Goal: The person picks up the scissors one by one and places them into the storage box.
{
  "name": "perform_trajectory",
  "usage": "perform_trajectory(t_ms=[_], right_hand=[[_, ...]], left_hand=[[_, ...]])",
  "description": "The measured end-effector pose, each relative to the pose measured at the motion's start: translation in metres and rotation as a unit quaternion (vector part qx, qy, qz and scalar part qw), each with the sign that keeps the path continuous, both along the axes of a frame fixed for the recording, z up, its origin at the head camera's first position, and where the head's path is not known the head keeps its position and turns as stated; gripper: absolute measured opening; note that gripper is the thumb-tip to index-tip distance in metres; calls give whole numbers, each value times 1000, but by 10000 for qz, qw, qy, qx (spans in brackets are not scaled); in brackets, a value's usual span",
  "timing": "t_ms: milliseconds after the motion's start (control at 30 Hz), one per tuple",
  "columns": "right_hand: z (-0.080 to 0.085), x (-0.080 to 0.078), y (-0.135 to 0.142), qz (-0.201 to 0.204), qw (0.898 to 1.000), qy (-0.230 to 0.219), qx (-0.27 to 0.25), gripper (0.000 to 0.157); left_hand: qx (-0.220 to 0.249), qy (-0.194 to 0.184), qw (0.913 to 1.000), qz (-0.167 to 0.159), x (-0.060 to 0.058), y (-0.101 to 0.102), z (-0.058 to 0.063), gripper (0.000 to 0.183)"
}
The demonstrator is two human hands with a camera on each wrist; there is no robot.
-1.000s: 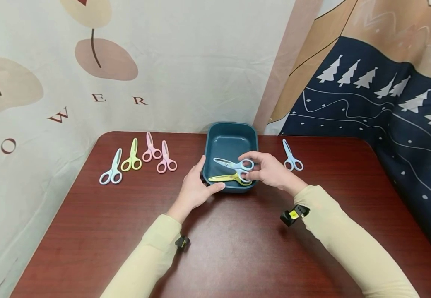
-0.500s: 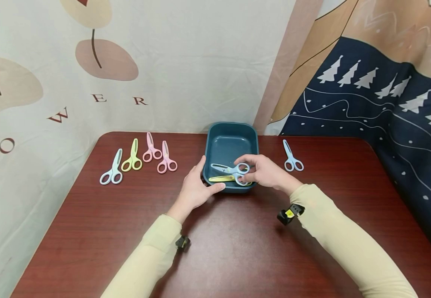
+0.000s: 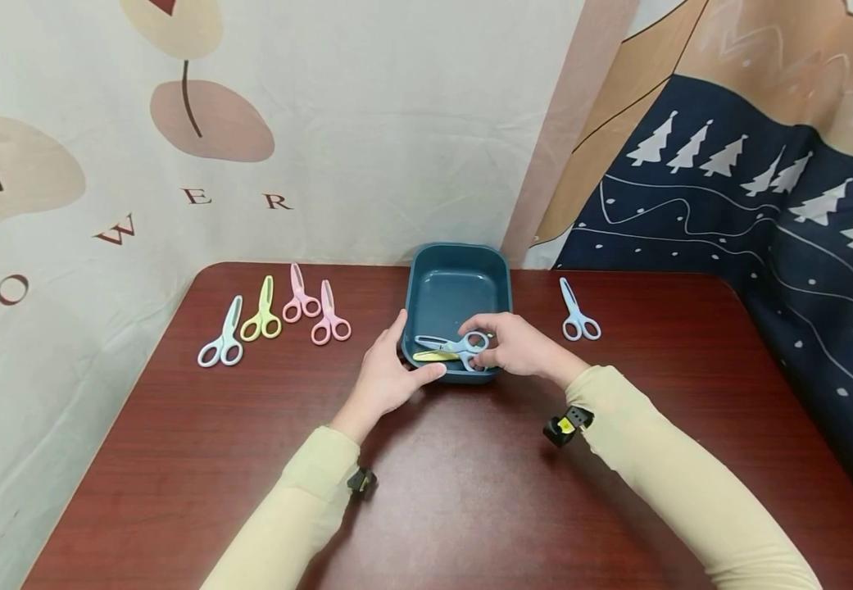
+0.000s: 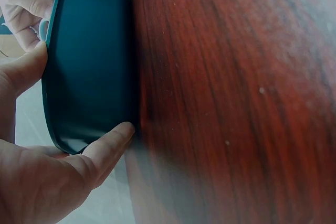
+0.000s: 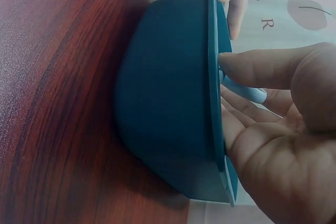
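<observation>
A dark teal plastic box stands at the table's back middle. My left hand grips its near left corner, thumb at the front rim and fingers along the left side. In the left wrist view, a fingertip rests low on the box wall. Inside the box's near end, my right hand holds light blue scissors by their handle loops, blades toward the left. Below them lie yellow-green scissors, their handles hidden. From the right wrist view, the thumb meets a blue loop just beyond the rim.
Left on the table lie light blue scissors, yellow-green scissors and two pink pairs. Another blue pair lies right of the box. A printed cloth hangs behind the table's back edge.
My right hand has lowered the blue scissors and brought them slightly left and nearer, down over the yellow-green pair. My left hand and the box have stayed in place.
</observation>
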State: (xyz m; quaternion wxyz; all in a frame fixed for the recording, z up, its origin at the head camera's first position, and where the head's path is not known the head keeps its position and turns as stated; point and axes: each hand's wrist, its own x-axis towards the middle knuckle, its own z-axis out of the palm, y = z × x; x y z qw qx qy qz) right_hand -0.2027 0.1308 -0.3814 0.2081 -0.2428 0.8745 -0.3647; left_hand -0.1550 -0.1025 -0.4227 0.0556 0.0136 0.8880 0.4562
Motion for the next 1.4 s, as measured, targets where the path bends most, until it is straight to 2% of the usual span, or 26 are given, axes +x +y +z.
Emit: perform_trajectory(t_ms=[533, 733, 933, 1400], right_hand=[[-1, -1, 0, -39, 9995, 15, 309, 43], [-1, 0, 0, -44, 9997, 210, 135, 41], [-1, 1, 3, -301, 9985, 437, 95, 37], [-1, 4, 15, -736, 9924, 734, -660, 35]], left_hand=[[8, 2, 10000, 3, 0, 1, 0, 108], [30, 24, 10000, 24, 0, 1, 0, 107], [27, 8, 10000, 41, 0, 1, -1, 108], [-6, -18, 10000, 46, 0, 0, 0, 108]])
